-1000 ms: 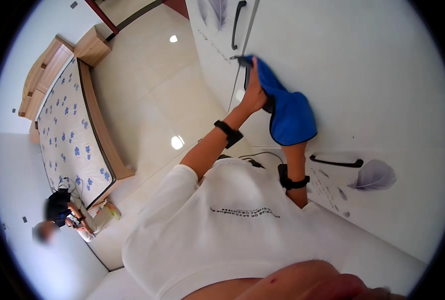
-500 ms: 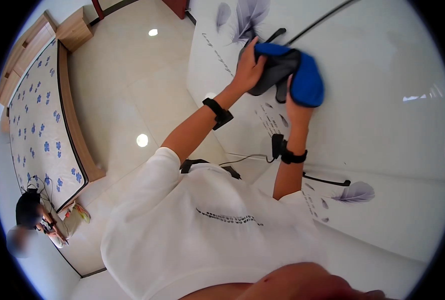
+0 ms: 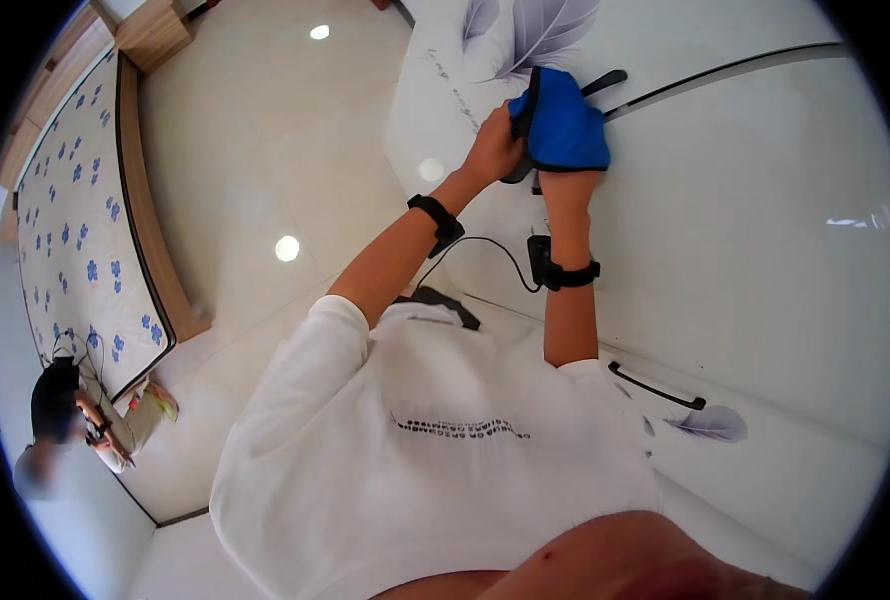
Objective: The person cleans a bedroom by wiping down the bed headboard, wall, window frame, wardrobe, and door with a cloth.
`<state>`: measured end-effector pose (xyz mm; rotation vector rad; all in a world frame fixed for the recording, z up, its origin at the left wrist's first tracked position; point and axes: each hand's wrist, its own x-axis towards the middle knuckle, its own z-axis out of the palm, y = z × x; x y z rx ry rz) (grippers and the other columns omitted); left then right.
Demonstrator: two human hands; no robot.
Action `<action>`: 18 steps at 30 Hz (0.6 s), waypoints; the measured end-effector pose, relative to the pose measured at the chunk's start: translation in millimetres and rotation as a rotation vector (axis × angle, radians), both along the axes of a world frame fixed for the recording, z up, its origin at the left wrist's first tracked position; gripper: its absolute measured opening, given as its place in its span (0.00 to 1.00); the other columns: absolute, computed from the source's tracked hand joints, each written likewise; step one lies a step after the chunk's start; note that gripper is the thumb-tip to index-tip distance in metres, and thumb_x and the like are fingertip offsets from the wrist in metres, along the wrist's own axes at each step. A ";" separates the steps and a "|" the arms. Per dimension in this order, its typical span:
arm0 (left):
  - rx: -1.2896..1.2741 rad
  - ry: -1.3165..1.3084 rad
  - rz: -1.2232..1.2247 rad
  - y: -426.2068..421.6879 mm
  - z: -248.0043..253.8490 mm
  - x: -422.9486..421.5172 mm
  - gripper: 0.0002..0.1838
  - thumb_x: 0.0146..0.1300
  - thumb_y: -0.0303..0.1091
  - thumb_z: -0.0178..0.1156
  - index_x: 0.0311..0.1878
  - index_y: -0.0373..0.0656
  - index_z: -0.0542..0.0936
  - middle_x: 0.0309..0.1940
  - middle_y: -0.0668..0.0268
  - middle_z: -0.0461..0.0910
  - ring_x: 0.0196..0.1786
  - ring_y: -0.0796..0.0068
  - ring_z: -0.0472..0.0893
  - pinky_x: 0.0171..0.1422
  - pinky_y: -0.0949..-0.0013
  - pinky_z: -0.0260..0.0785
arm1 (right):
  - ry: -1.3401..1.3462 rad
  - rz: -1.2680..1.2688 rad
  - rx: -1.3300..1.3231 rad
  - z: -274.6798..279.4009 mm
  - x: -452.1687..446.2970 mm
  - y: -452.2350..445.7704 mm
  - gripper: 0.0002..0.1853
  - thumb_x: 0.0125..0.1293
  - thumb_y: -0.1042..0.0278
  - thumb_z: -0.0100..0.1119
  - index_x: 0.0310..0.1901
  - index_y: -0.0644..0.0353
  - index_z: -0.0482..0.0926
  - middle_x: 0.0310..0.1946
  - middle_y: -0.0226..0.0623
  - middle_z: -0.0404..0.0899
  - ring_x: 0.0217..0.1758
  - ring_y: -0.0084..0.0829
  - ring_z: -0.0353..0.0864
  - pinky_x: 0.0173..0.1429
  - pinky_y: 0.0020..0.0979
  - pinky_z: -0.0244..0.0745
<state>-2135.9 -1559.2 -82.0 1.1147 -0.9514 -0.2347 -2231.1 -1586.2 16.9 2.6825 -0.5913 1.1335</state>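
Toward twelve, the left hand (image 3: 495,150) is closed on the dark edge of a blue cloth (image 3: 569,125). The cloth sits at one o'clock by the white cabinet front (image 3: 725,230), draped over the right hand (image 3: 568,186); it hides those fingers, so I can't tell their grip. A black handle (image 3: 608,81) juts at the cloth's two o'clock. Work looks midway, both hands engaged, the cloth not put down; the lower handle (image 3: 657,387), near four, sits apart.
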 end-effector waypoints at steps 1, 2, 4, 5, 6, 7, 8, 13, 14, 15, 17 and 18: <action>0.073 -0.046 -0.012 3.3 -3.7 5.0 0.18 0.55 0.22 0.57 0.51 0.41 0.71 0.44 0.48 0.76 0.48 0.41 0.75 0.50 0.54 0.68 | -0.039 0.050 -0.001 -12.9 0.5 -0.8 0.13 0.60 0.70 0.56 0.48 0.58 0.76 0.40 0.45 0.78 0.42 0.48 0.75 0.44 0.44 0.73; 0.145 -0.094 -0.025 5.6 -5.6 9.1 0.15 0.55 0.22 0.57 0.47 0.40 0.72 0.43 0.48 0.76 0.47 0.41 0.75 0.49 0.54 0.68 | -0.039 -0.012 0.159 -25.4 3.7 -1.7 0.12 0.61 0.70 0.55 0.47 0.58 0.76 0.39 0.43 0.79 0.43 0.48 0.76 0.43 0.43 0.73; 0.161 -0.084 -0.050 4.8 -23.7 12.6 0.14 0.54 0.22 0.57 0.45 0.40 0.72 0.42 0.48 0.76 0.47 0.40 0.74 0.48 0.54 0.68 | -0.012 -0.008 0.189 -29.4 1.8 8.3 0.11 0.61 0.70 0.55 0.47 0.57 0.76 0.37 0.44 0.79 0.41 0.49 0.76 0.42 0.44 0.72; 0.149 -0.077 -0.066 5.2 -32.0 18.1 0.12 0.54 0.22 0.58 0.43 0.40 0.72 0.42 0.48 0.76 0.46 0.40 0.74 0.47 0.54 0.68 | 0.012 0.004 0.189 -31.1 4.3 11.8 0.11 0.62 0.70 0.54 0.46 0.56 0.76 0.35 0.44 0.79 0.40 0.49 0.77 0.40 0.44 0.72; 0.165 -0.094 -0.053 8.6 -37.2 24.7 0.12 0.54 0.22 0.58 0.43 0.40 0.72 0.42 0.48 0.76 0.46 0.40 0.74 0.47 0.54 0.68 | -0.005 0.018 0.204 -31.3 7.0 11.2 0.11 0.62 0.70 0.54 0.46 0.56 0.76 0.35 0.44 0.79 0.40 0.49 0.77 0.40 0.44 0.72; 0.231 -0.100 -0.065 12.5 -39.0 30.2 0.13 0.53 0.23 0.60 0.42 0.40 0.71 0.39 0.48 0.75 0.44 0.41 0.74 0.46 0.55 0.68 | 0.048 0.043 0.353 -29.5 7.4 7.9 0.11 0.62 0.69 0.54 0.46 0.55 0.76 0.33 0.45 0.79 0.39 0.50 0.77 0.40 0.44 0.71; 0.293 -0.102 -0.075 13.8 -39.8 36.2 0.14 0.53 0.24 0.62 0.42 0.40 0.71 0.37 0.49 0.75 0.41 0.42 0.74 0.45 0.55 0.68 | 0.108 0.071 0.495 -26.8 9.7 4.8 0.10 0.62 0.69 0.54 0.46 0.54 0.76 0.32 0.47 0.79 0.37 0.51 0.77 0.39 0.45 0.71; 0.410 -0.235 0.502 17.8 -16.0 68.7 0.15 0.55 0.23 0.64 0.45 0.35 0.72 0.36 0.54 0.79 0.37 0.59 0.78 0.47 0.63 0.71 | 0.118 0.115 0.426 10.9 11.2 15.1 0.04 0.64 0.67 0.55 0.38 0.55 0.75 0.28 0.39 0.77 0.35 0.45 0.76 0.38 0.44 0.70; 0.446 -0.181 0.287 18.2 -1.7 73.0 0.15 0.56 0.24 0.63 0.46 0.35 0.73 0.39 0.54 0.79 0.40 0.61 0.78 0.49 0.63 0.70 | 0.145 0.143 0.418 11.0 9.6 12.4 0.06 0.64 0.67 0.57 0.40 0.57 0.77 0.30 0.41 0.78 0.37 0.46 0.77 0.39 0.44 0.70; 0.501 -0.106 0.064 26.0 18.5 68.9 0.14 0.57 0.24 0.62 0.46 0.34 0.74 0.42 0.53 0.78 0.43 0.63 0.77 0.51 0.64 0.70 | 0.156 0.148 0.447 10.3 1.6 11.7 0.06 0.64 0.67 0.57 0.40 0.57 0.77 0.30 0.41 0.78 0.37 0.46 0.77 0.39 0.44 0.70; 0.328 -0.184 0.005 26.0 49.5 55.1 0.15 0.59 0.24 0.60 0.50 0.34 0.75 0.44 0.56 0.79 0.47 0.66 0.77 0.53 0.65 0.69 | -0.163 0.190 0.099 15.6 -12.7 12.0 0.18 0.59 0.73 0.58 0.53 0.59 0.75 0.44 0.47 0.79 0.46 0.51 0.77 0.51 0.41 0.73; 0.190 -0.171 -0.098 21.9 61.5 48.8 0.16 0.59 0.27 0.61 0.50 0.35 0.75 0.43 0.57 0.80 0.44 0.63 0.78 0.52 0.65 0.70 | -0.115 0.153 0.278 34.2 -15.8 20.9 0.23 0.57 0.74 0.60 0.57 0.63 0.73 0.51 0.47 0.77 0.53 0.48 0.76 0.59 0.39 0.70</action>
